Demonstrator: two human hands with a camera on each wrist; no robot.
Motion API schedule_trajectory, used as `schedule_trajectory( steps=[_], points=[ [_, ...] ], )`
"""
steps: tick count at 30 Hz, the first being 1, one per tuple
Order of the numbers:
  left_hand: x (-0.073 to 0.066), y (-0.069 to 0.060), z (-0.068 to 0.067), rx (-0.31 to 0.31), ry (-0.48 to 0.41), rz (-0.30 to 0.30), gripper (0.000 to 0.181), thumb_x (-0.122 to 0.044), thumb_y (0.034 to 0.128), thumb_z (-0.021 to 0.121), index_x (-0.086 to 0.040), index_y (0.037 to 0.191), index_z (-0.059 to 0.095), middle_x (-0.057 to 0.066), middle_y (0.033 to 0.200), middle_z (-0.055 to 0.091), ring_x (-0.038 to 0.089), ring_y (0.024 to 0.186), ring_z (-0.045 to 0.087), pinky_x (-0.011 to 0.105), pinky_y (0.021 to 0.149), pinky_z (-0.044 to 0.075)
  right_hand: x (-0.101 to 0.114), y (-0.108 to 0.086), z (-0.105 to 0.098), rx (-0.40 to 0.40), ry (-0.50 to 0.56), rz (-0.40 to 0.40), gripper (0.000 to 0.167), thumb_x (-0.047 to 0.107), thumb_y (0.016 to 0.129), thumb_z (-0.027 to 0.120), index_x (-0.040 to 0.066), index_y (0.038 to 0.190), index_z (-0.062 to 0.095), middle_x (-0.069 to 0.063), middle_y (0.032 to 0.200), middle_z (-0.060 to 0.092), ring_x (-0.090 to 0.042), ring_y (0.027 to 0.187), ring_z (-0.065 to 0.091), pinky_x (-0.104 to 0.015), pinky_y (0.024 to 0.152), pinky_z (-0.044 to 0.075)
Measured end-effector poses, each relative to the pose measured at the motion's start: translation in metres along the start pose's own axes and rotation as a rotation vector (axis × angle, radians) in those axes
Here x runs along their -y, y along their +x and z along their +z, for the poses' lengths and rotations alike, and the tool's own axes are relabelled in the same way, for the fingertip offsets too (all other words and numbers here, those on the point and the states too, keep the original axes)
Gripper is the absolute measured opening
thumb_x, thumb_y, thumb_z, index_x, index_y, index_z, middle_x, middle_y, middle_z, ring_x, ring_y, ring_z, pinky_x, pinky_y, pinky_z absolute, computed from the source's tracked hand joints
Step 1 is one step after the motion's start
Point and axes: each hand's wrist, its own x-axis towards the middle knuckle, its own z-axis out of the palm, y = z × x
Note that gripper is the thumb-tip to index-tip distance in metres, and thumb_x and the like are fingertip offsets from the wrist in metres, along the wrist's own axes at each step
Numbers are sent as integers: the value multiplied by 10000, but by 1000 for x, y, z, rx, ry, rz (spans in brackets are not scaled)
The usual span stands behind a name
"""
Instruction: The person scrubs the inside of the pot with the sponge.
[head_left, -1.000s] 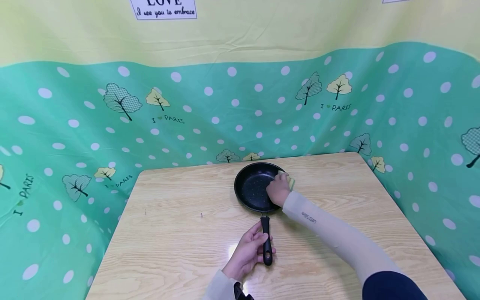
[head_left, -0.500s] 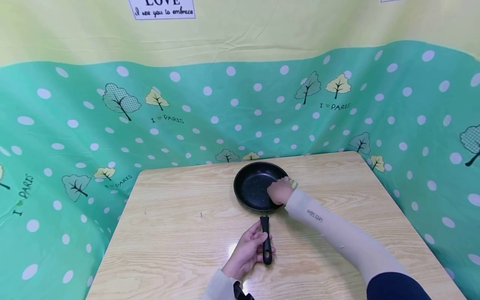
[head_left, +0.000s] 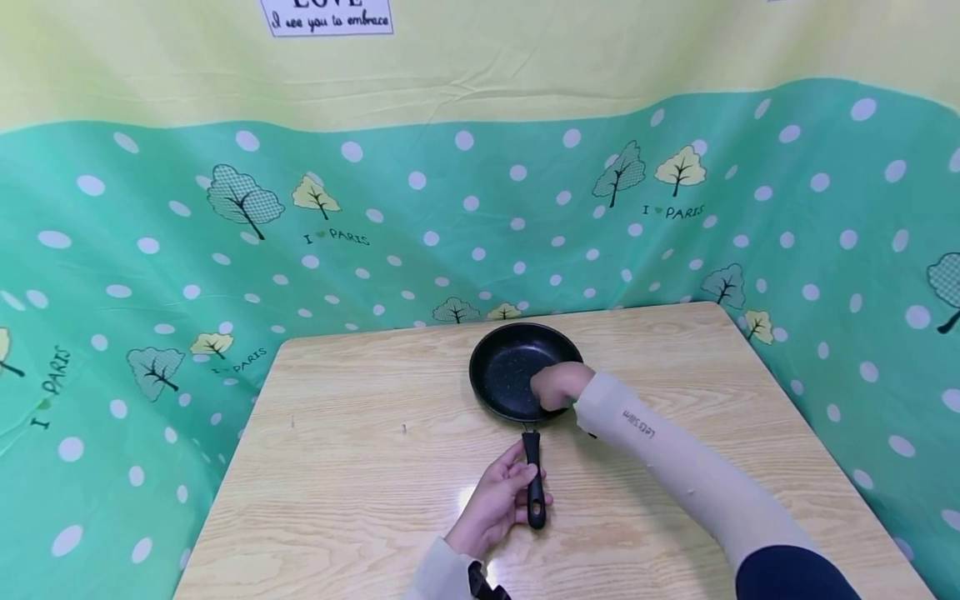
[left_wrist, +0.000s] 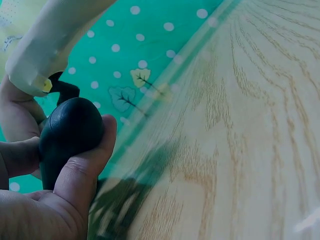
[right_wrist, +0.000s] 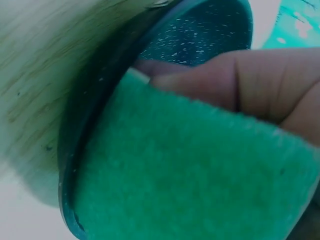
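A green fabric backdrop with white polka dots, printed trees and a pale yellow upper band (head_left: 450, 208) hangs behind and around the work. In front of it spreads a rectangular table with a light wood-grain top (head_left: 360, 475). Near its far edge, right of the middle, sits a round black frying pan with a speckled dark inside (head_left: 506, 371), its handle pointing back toward the person.

A long pale sleeve with small dark lettering (head_left: 682, 475) reaches over the table to the right hand (head_left: 558, 386), at the near right side of the pan. The left hand (head_left: 491, 504) is closed around the slim black handle with a hole near its end (head_left: 532, 450), thumb laid along the top.

Smallest is the flat green scouring pad with a rough face (right_wrist: 195, 165) — mostly hidden from above by the right hand, but plain in the right wrist view. The right hand pinches it by an edge, and it lies along the pan's rim; how hard it presses cannot be told.

The step in hand looks like scrubbing the pan's side. The next move, as I judge it, calls for a steady left grip — and for the pad to follow the curved wall, staying flat against it.
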Motion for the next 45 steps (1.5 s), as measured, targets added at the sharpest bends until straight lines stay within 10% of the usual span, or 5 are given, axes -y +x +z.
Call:
schedule_trajectory(
  steps=[10,16,24,31,45],
  points=[
    [0,2,-1,10,-14,-17,635,-123,1095,560,-131,1671,293,114,1146,672,217,808,759,365,654,632,-15,8,-11,150,175,-302,239,68,980,651,69,1155,813,-12,1160,734,-124,974,585,-336,1000,530],
    [-1,0,-2,14,-4,-24,642,-135,1099,559,-134,1677,280,114,1143,675,212,811,762,366,659,634,-22,13,-10,157,290,-343,336,6,955,610,62,1235,786,-27,1255,711,-135,1095,567,-334,1050,496],
    [-1,1,-2,20,0,-26,639,-133,1099,555,-133,1676,280,105,1134,677,209,798,760,363,654,632,-28,19,-2,158,532,-348,443,-45,901,588,48,1302,749,-9,1242,710,-104,875,546,-220,716,425],
    [-2,0,-1,27,-11,-28,644,-132,1098,558,-122,1676,274,102,1125,680,206,793,758,365,659,635,-26,28,3,132,600,-437,422,1,945,612,53,1349,721,-35,1400,670,-144,1330,521,-297,1126,430],
    [-2,0,-2,42,0,-20,644,-137,1098,561,-121,1676,278,105,1126,676,202,782,758,356,660,636,-10,45,13,21,903,-476,406,69,1010,652,49,1415,669,-78,1467,627,-233,1393,518,-395,1179,413]
  ],
)
